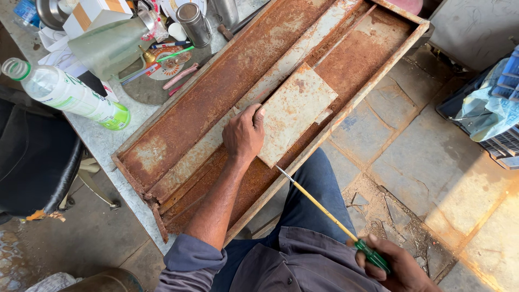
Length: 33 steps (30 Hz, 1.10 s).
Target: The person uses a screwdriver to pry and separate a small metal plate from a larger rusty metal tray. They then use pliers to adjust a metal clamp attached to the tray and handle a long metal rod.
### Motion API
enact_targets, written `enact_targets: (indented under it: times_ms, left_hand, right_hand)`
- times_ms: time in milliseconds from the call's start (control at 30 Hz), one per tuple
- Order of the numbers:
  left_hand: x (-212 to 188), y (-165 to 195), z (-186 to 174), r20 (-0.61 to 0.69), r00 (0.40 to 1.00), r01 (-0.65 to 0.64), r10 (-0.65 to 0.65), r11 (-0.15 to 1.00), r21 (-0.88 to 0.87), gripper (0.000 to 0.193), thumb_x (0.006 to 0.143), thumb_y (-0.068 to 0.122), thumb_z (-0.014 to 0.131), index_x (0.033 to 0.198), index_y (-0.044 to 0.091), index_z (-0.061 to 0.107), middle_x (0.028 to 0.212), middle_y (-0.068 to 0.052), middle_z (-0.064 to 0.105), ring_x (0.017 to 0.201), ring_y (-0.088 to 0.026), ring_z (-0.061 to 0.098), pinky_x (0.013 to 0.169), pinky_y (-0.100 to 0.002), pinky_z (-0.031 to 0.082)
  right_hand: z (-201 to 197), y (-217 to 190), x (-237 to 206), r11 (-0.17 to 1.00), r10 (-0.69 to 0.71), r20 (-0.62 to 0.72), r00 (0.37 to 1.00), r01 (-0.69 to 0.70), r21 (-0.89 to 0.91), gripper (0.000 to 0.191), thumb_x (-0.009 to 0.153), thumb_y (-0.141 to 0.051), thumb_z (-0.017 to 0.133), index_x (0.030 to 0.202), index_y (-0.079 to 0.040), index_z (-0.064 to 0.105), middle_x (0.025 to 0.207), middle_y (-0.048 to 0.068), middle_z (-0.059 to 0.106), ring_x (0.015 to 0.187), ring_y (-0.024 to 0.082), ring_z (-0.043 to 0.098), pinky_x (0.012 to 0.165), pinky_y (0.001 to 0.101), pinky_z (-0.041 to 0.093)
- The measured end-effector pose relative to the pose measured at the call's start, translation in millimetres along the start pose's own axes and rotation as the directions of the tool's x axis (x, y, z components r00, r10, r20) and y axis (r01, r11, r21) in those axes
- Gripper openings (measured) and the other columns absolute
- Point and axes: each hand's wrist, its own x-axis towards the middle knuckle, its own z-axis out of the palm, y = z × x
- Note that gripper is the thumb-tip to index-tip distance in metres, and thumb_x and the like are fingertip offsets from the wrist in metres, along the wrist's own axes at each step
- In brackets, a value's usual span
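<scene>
A long rusty metal tray [216,86] lies slantwise on a table edge. Inside it rests a pale, rust-spotted rectangular plate [296,111]. My left hand [244,132] presses down on that plate's left edge, fingers curled over it. My right hand [393,265], down at the lower right above my lap, grips the green handle of a long screwdriver [324,208]. Its yellowish shaft points up-left, and the tip sits at the tray's near rim, just below the plate.
A plastic bottle [67,93] with green label lies on the table at left. Pens, a metal cup [193,22], boxes and papers crowd the far left. A black chair [32,162] stands at left. Cracked stone floor [432,178] lies at right, with blue crate [505,108].
</scene>
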Motion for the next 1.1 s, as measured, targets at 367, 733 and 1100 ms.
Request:
enact_targets:
  times_ms: [367,733,1100]
  left_hand:
    - [1.2,4.5,-1.6,0.050,0.998,0.031,-0.033,0.999,0.042,0.046,0.106,0.043,0.047,0.123,0.008,0.071,0.098,-0.009,0.079,0.076,-0.024,0.076,0.067,-0.040,0.061]
    - [10.3,5.2,-36.5,0.491,0.871,-0.109,0.031,0.986,0.130,0.107,0.080,0.072,0.080,0.153,0.008,0.034,0.151,-0.026,0.045,0.132,-0.043,0.052,0.102,-0.060,0.045]
    - [10.1,43.0,-73.8,0.661,0.747,-0.178,-0.068,0.938,0.298,0.147,0.050,0.050,0.102,0.158,0.002,0.014,0.144,-0.027,0.044,0.127,-0.041,0.055,0.103,-0.049,0.053]
  right_hand:
    - [12.2,32.3,8.6,0.039,-0.831,0.184,0.525,0.385,-0.922,0.026,0.075,-0.018,0.084,0.098,-0.009,0.075,0.082,0.001,0.079,0.071,0.010,0.073,0.062,0.0275,0.057]
    - [7.9,-24.7,-5.1,0.944,0.005,-0.008,1.000,-0.007,-0.331,0.043,0.094,-0.029,0.063,0.111,0.010,0.069,0.071,0.016,0.069,0.059,0.022,0.056,0.052,0.0336,0.044]
    - [4.5,2.5,1.6,0.176,-0.692,0.092,0.716,0.291,-0.940,0.016,0.075,-0.021,0.084,0.090,-0.015,0.079,0.076,-0.006,0.081,0.063,0.010,0.070,0.049,0.0298,0.056]
